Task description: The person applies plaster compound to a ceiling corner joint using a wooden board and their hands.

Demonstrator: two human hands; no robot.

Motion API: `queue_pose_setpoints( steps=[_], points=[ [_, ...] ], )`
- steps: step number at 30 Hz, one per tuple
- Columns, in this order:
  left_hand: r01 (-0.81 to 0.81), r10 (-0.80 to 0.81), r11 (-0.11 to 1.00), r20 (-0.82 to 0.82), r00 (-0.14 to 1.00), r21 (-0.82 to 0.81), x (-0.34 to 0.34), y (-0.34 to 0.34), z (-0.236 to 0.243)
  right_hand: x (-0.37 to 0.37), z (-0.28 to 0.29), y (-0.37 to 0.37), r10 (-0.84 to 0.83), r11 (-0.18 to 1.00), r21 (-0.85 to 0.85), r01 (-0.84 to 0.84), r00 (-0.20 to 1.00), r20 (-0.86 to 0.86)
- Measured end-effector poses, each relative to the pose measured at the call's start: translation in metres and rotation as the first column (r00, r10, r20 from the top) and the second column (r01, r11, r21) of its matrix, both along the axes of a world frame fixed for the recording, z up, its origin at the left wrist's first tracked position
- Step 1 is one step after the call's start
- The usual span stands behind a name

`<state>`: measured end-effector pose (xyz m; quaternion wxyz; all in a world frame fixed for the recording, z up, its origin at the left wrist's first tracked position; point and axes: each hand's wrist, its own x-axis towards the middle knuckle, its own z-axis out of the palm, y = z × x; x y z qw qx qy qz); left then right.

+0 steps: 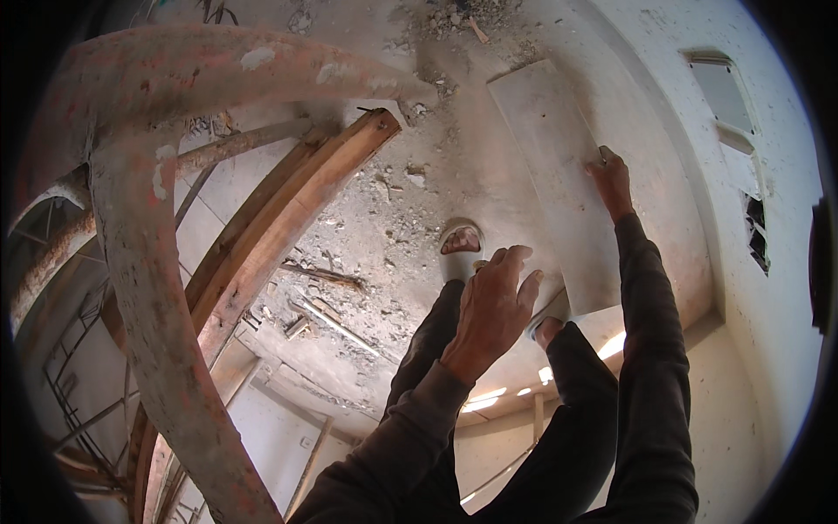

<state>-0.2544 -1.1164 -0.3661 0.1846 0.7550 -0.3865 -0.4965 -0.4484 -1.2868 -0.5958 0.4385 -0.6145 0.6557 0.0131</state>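
A long pale rectangular board (559,175) lies or leans at a slant in front of me, on the right. My right hand (611,182) is closed on its right-hand long edge; a small dark bit shows at the fingertips. Nearer to me and left of the board, my left hand (493,301) is raised, its back toward me. Its thumb stands apart from the loosely bent fingers, and I see nothing clearly held. A tiny yellowish spot beside its outer fingers is too small to name. The palm is hidden.
Rubble (384,210) and wood scraps (327,319) litter the dusty floor around my feet. To the left stand thick worn beams (157,244) and a long wooden timber (288,210). A white wall (646,52) with a recessed box (724,92) rises on the right.
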Motion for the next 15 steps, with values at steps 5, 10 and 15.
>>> queue_pose_setpoints(
  steps=[5, 10, 15],
  points=[
    [0.016, -0.016, 1.0, -0.001, 1.0, -0.014, 0.005, -0.011, 0.001, 0.078, -0.033, -0.061, 0.019, 0.994, -0.106, -0.012, 0.998, 0.059],
    [-0.051, 0.051, 0.998, 0.007, 0.999, -0.022, 0.013, -0.007, -0.001, 0.18, -0.021, -0.094, 0.017, 0.995, -0.1, -0.004, 0.992, 0.122],
    [-0.052, 0.055, 0.997, 0.041, 0.998, -0.061, 0.015, -0.003, -0.007, 0.138, -0.01, -0.063, 0.107, 0.991, -0.098, -0.096, 0.988, 0.113]
  ],
)
